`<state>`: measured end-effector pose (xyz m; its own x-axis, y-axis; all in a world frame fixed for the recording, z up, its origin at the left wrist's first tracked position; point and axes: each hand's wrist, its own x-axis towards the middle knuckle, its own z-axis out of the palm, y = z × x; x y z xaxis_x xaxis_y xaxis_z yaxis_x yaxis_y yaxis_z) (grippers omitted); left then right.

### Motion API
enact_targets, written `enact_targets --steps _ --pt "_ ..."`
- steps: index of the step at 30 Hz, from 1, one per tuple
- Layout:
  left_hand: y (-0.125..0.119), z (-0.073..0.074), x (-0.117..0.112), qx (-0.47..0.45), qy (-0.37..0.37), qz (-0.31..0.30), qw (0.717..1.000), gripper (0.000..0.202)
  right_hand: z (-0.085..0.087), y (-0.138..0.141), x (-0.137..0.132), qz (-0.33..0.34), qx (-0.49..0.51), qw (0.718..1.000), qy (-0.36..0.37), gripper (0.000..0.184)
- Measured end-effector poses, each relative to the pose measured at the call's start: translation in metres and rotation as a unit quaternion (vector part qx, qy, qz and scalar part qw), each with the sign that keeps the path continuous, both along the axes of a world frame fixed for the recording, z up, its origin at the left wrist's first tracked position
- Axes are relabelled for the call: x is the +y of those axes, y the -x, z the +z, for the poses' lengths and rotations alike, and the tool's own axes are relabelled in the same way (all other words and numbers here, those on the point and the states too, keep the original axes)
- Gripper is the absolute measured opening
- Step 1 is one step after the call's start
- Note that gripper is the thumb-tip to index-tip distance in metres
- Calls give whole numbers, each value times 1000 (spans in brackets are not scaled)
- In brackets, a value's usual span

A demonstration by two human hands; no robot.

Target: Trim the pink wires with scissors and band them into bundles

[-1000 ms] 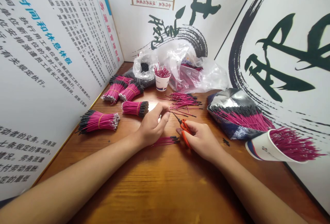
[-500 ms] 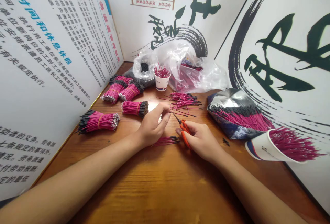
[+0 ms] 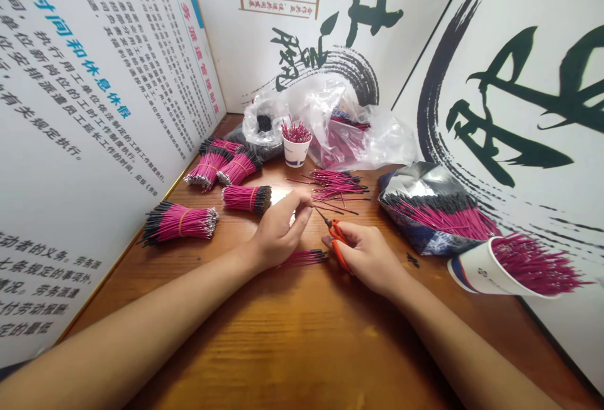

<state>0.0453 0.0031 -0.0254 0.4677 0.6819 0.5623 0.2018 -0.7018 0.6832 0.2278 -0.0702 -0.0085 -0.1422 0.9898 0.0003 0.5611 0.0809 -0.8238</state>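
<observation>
My right hand (image 3: pixel 370 258) grips a pair of small scissors (image 3: pixel 338 231) with orange handles, their blades pointing up and left. The tip of the blades meets the fingertips of my left hand (image 3: pixel 284 224). My left thumb and forefinger are pinched together, and whatever sits between them is too small to make out. A few pink wires with black ends (image 3: pixel 304 258) lie on the table below, partly hidden by my left hand. Just beyond both hands is a loose pile of pink wires (image 3: pixel 336 185). A banded bundle of wires (image 3: pixel 247 199) rests left of my left hand.
More banded bundles (image 3: pixel 180 221) lie at the left. A paper cup of wires (image 3: pixel 297 144) stands at the back beside clear plastic bags (image 3: pixel 384 139). At right are an open foil bag of wires (image 3: pixel 438 209), a tipped cup (image 3: pixel 491 268) and black scraps (image 3: pixel 413 260).
</observation>
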Motion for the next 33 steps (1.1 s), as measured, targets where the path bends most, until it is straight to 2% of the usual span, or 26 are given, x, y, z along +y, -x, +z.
enact_targets --steps 33 --pt "1 -1 1 -9 9 -2 1000 9 -3 0 -1 -4 7 1000 1 37"
